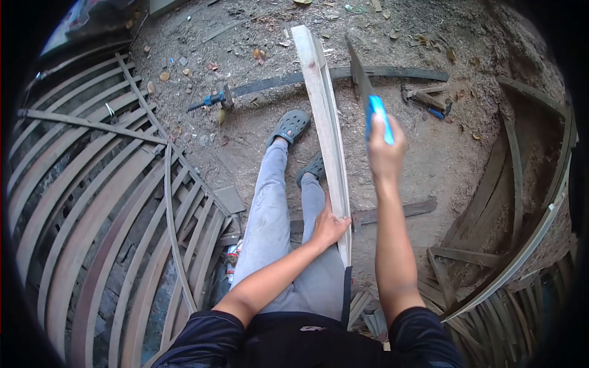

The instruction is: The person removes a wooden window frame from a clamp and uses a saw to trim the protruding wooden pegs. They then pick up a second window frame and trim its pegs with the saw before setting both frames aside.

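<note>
My left hand point(332, 226) is wrapped round the lower part of a long pale wooden beam point(320, 104), which runs up and away from beside my thigh. Over to the right, my right hand point(387, 147) grips the blue handle of a handsaw point(375, 110). The saw's blade points up and slightly left, to the right of the beam and apart from it. The far part of the blade overlaps a dark curved strip in view.
A dark curved bar point(276, 81) with a blue clamp point(215, 99) crosses the ground beyond my feet. A hammer point(427, 100) lies at right. Slatted wooden frames point(116, 202) stand at left, and a curved wooden frame point(518, 178) at right.
</note>
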Available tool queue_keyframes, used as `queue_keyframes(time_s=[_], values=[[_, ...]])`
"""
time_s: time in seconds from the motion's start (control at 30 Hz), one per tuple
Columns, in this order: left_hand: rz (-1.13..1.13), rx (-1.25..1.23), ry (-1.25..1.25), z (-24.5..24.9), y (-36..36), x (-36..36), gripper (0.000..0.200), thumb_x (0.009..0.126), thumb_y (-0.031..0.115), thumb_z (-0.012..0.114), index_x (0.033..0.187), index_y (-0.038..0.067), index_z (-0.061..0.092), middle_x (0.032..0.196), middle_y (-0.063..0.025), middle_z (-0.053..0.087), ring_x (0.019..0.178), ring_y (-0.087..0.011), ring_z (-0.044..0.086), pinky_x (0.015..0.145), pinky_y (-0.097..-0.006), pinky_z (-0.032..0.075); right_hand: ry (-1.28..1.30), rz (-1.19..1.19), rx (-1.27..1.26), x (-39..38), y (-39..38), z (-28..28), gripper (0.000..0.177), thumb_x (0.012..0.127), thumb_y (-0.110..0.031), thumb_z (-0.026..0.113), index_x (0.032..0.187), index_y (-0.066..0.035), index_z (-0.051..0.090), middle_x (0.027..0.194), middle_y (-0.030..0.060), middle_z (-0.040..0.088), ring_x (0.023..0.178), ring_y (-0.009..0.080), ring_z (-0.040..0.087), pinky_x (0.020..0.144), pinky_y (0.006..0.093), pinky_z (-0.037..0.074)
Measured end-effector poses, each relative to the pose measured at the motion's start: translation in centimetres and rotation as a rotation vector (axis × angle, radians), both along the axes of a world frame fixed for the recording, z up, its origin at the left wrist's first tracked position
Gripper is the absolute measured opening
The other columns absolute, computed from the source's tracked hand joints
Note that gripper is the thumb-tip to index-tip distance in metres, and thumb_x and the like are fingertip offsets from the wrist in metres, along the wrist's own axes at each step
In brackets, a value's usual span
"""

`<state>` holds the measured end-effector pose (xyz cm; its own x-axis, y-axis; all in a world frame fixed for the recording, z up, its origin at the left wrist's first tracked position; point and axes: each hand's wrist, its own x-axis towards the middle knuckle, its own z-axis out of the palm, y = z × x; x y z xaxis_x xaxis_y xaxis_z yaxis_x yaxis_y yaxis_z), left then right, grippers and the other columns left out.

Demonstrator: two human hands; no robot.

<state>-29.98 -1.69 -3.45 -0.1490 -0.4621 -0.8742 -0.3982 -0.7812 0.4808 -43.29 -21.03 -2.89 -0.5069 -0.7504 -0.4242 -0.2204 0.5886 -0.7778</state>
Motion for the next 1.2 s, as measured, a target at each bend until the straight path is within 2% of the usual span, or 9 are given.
queue_keyframes(time_s=[0.1, 0.17, 0.27, 0.43, 0.97, 1.03, 1.07, 1.13, 1.2], values=[[-0.032, -0.099, 0.021, -1.5, 2.0, 0.4, 0.092, 0.079, 0.013, 0.069, 0.153, -0.003, 0.016, 0.112, -0.0295, 0.068, 0.100, -0.0445, 0.069, 0.088, -0.0475, 0.057, 0.114, 0.050, 0.015, 2.4, -3.5, -7.9, 0.033, 0.096, -0.028, 0.057, 0.081, 0.001, 0.061, 0.068, 0.0167, 0.061, 0.063, 0.0284, 0.059, 0.062, 0.0443, 0.045], [-0.010, -0.072, 0.042, -1.6, 2.0, 1.0, 0.086, 0.079, 0.012, 0.070, 0.149, -0.005, 0.022, 0.112, -0.0292, 0.069, 0.100, -0.0438, 0.070, 0.088, -0.0471, 0.057, 0.139, 0.054, 0.030, 3.5, -5.0, -11.9, 0.033, 0.095, -0.028, 0.057, 0.081, 0.001, 0.061, 0.070, 0.0199, 0.063, 0.065, 0.0335, 0.063, 0.064, 0.0466, 0.046], [-0.005, 0.025, 0.062, -1.9, 2.4, 1.7, 0.075, 0.080, 0.012, 0.070, 0.143, -0.005, 0.032, 0.111, -0.0283, 0.069, 0.100, -0.0440, 0.070, 0.087, -0.0470, 0.057, 0.131, 0.087, 0.093, 5.1, -6.2, -15.2, 0.034, 0.093, -0.029, 0.057, 0.084, 0.003, 0.065, 0.076, 0.0297, 0.065, 0.077, 0.0483, 0.066, 0.069, 0.0542, 0.049], [0.015, 0.009, 0.090, -1.9, 2.5, 2.1, 0.061, 0.081, 0.012, 0.071, 0.133, -0.003, 0.043, 0.107, -0.0268, 0.069, 0.101, -0.0437, 0.069, 0.085, -0.0470, 0.057, 0.168, 0.074, 0.146, 6.3, -5.8, -16.3, 0.034, 0.093, -0.029, 0.057, 0.082, 0.003, 0.064, 0.075, 0.0294, 0.065, 0.075, 0.0486, 0.066, 0.068, 0.0538, 0.050], [-0.025, 0.095, 0.124, -2.0, 2.9, 2.1, 0.051, 0.082, 0.012, 0.070, 0.125, -0.005, 0.049, 0.102, -0.0276, 0.069, 0.097, -0.0459, 0.069, 0.083, -0.0490, 0.056, 0.141, 0.113, 0.170, 5.2, -8.3, -17.7, 0.038, 0.093, -0.030, 0.054, 0.079, 0.004, 0.065, 0.078, 0.0321, 0.065, 0.080, 0.0504, 0.066, 0.072, 0.0539, 0.051], [-0.051, -0.028, 0.117, -1.6, 1.9, 2.1, 0.050, 0.082, 0.012, 0.070, 0.124, -0.005, 0.049, 0.101, -0.0278, 0.069, 0.097, -0.0462, 0.069, 0.083, -0.0488, 0.056, 0.079, 0.160, 0.222, 4.6, -6.3, -16.4, 0.039, 0.092, -0.031, 0.055, 0.080, 0.005, 0.066, 0.079, 0.0332, 0.065, 0.081, 0.0494, 0.067, 0.072, 0.0533, 0.052], [-0.051, -0.020, 0.117, -1.8, 2.3, 2.1, 0.050, 0.082, 0.012, 0.070, 0.124, -0.005, 0.049, 0.101, -0.0278, 0.069, 0.097, -0.0462, 0.069, 0.083, -0.0488, 0.056, 0.131, 0.167, 0.187, 4.6, -6.0, -16.9, 0.039, 0.093, -0.032, 0.056, 0.083, 0.003, 0.067, 0.076, 0.0292, 0.065, 0.071, 0.0420, 0.067, 0.066, 0.0472, 0.049], [-0.022, 0.040, 0.124, -2.0, 3.6, 2.0, 0.049, 0.082, 0.012, 0.070, 0.124, -0.005, 0.050, 0.101, -0.0277, 0.069, 0.097, -0.0462, 0.069, 0.083, -0.0490, 0.056, 0.125, 0.151, 0.196, 4.5, -8.7, -20.4, 0.038, 0.093, -0.032, 0.056, 0.082, 0.003, 0.067, 0.075, 0.0288, 0.064, 0.070, 0.0414, 0.067, 0.066, 0.0477, 0.049], [-0.046, 0.123, 0.108, -1.7, 3.7, 2.1, 0.049, 0.082, 0.013, 0.070, 0.123, -0.005, 0.050, 0.101, -0.0276, 0.069, 0.096, -0.0461, 0.069, 0.083, -0.0491, 0.056, 0.149, 0.135, 0.197, 4.9, -10.7, -20.2, 0.035, 0.094, -0.030, 0.055, 0.081, 0.001, 0.066, 0.071, 0.0276, 0.062, 0.069, 0.0394, 0.067, 0.067, 0.0483, 0.049]])
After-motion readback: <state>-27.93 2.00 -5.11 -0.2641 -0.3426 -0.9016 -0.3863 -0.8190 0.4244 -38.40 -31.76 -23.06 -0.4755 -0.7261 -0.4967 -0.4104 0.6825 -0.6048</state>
